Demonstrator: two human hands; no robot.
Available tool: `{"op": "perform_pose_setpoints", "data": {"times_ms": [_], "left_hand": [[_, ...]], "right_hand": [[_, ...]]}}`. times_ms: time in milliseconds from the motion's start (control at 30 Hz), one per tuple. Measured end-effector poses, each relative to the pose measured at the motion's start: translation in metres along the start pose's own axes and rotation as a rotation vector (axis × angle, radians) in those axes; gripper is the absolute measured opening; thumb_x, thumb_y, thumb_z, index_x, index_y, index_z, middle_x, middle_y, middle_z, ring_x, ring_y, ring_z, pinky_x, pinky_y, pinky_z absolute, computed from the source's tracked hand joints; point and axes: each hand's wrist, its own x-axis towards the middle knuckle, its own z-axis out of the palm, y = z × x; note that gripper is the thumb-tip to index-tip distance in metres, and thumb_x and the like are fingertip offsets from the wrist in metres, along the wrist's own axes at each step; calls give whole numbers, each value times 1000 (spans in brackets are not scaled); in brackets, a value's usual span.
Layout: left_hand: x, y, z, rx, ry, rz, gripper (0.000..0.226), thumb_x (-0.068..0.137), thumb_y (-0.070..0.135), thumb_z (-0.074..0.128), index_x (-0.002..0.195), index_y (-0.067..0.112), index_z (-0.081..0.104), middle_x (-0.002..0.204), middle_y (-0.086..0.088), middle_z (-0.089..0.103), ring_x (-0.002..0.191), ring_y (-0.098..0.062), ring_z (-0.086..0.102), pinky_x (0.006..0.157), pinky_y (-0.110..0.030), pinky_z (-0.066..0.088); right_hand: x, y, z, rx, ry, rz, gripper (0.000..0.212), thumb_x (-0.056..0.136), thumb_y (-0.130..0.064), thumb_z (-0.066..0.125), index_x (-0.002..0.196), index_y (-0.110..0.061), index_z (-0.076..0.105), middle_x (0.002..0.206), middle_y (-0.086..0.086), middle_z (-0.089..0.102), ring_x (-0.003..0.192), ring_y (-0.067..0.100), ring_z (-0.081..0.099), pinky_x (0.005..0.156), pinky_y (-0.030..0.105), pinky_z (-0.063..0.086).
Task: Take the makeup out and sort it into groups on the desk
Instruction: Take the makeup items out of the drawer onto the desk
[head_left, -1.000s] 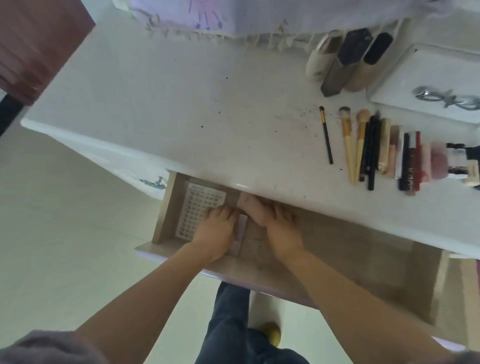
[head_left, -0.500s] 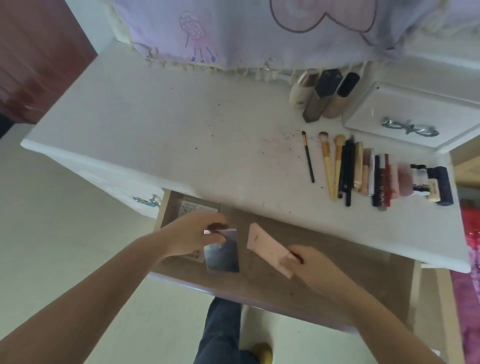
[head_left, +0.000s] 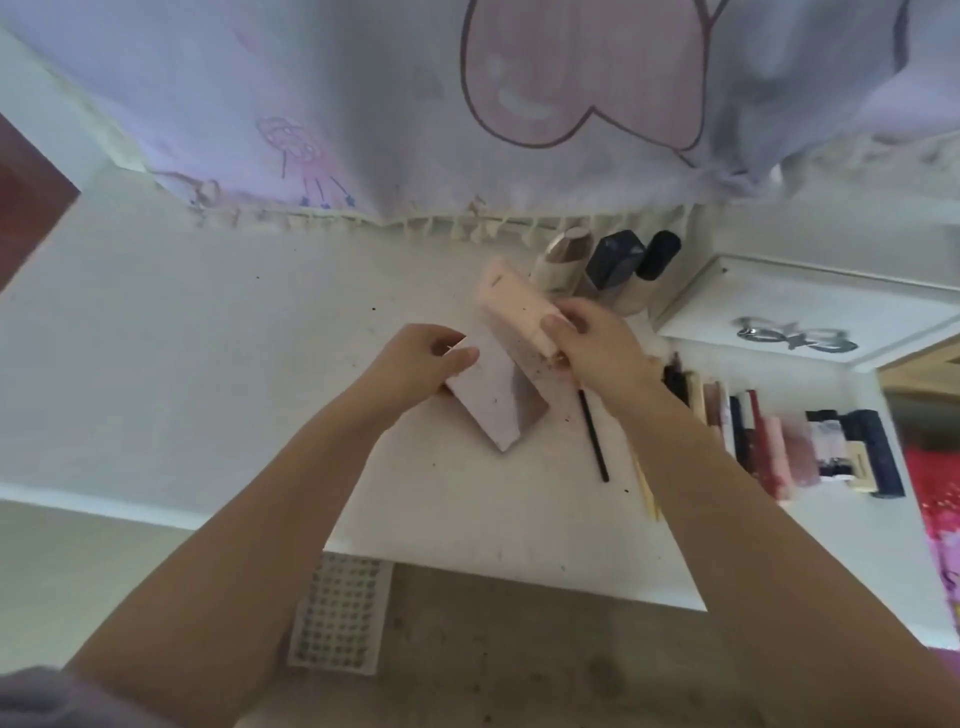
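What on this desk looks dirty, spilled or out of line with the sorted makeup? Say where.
Dark specks and crumbs are scattered over the white desk top, thickest near the black brush. That brush lies apart from the tidy row of makeup at the right.

Both your bare arms reach forward and lean in toward each other, so your two hands sit close together but do not touch. Your left hand has its fingers curled, with the thumb on top pinching the flat pale case it holds. Your right hand is a bit higher and further out, and its fingers and thumb wrap round one end of the pink tube.
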Motion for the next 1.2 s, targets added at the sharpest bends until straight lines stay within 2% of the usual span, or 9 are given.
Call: {"op": "perform_pose_setpoints", "data": {"times_ms": [67, 167, 567, 733, 833, 900, 1000, 1100, 1200], "left_hand": [[15, 0, 6, 81, -2, 18, 17, 92, 16, 56, 101, 10, 70, 91, -6, 70, 75, -13, 64, 61, -12, 50], [30, -1, 13, 264, 17, 71, 22, 90, 21, 56, 104, 10, 70, 97, -6, 70, 86, -20, 63, 71, -29, 45], [19, -16, 24, 653, 161, 140, 39, 90, 30, 57, 127, 16, 52, 123, -8, 47, 118, -24, 40, 92, -35, 40], [-63, -34, 7, 455, 414, 417, 16, 90, 8, 54, 103, 10, 63, 96, -4, 57, 82, -10, 51, 69, -15, 43], [-143, -86, 5, 298, 395, 338, 17, 91, 6, 50, 95, 17, 62, 85, 8, 62, 73, -6, 55, 62, -13, 43], [-183, -137, 14, 340, 351, 175, 16, 90, 19, 47, 95, 23, 62, 89, 10, 64, 74, -4, 60, 65, -17, 46], [-198, -202, 28, 545, 248, -145, 31, 90, 15, 44, 117, 14, 59, 121, -9, 57, 101, -28, 60, 85, -34, 50], [-187, -217, 32, 691, 108, -347, 55, 94, 12, 37, 147, 15, 23, 154, -12, 18, 138, -30, 28, 106, -39, 34], [-182, -220, 35, 785, 46, -367, 63, 95, 13, 34, 151, 19, 6, 158, -10, -2, 144, -28, 11, 109, -38, 31]], "right_hand": [[16, -2, 10, -102, 27, -19, 33, 96, -23, 47, 126, -13, 55, 118, 5, 61, 102, 21, 58, 88, 33, 49], [26, 0, 19, -250, 52, 4, 32, 97, -22, 44, 121, -7, 58, 116, 11, 62, 104, 25, 56, 81, 28, 38], [12, 5, 25, -763, 87, -83, 28, 99, -22, 40, 121, -9, 51, 119, 13, 49, 106, 28, 52, 82, 37, 47], [-71, 1, 28, -432, 197, -474, 27, 96, -20, 42, 115, -9, 60, 108, 7, 60, 93, 19, 58, 76, 30, 51], [-155, 31, 70, -402, -54, -647, 29, 91, -21, 41, 103, -11, 66, 92, 3, 66, 79, 17, 62, 63, 25, 51], [-193, 62, 108, -442, -332, -500, 36, 91, -25, 36, 108, -12, 65, 99, 6, 66, 87, 23, 64, 69, 28, 52], [-207, 97, 156, -380, -534, -87, 36, 99, -17, 37, 130, -10, 51, 123, 14, 60, 110, 30, 58, 92, 33, 42], [-203, 96, 199, -266, -460, 166, 35, 98, -15, 40, 132, -7, 45, 127, 14, 58, 114, 29, 56, 91, 30, 43], [-196, 85, 237, -77, -346, 411, 29, 95, -19, 47, 121, -5, 50, 122, 14, 61, 109, 31, 60, 82, 27, 46]]}}
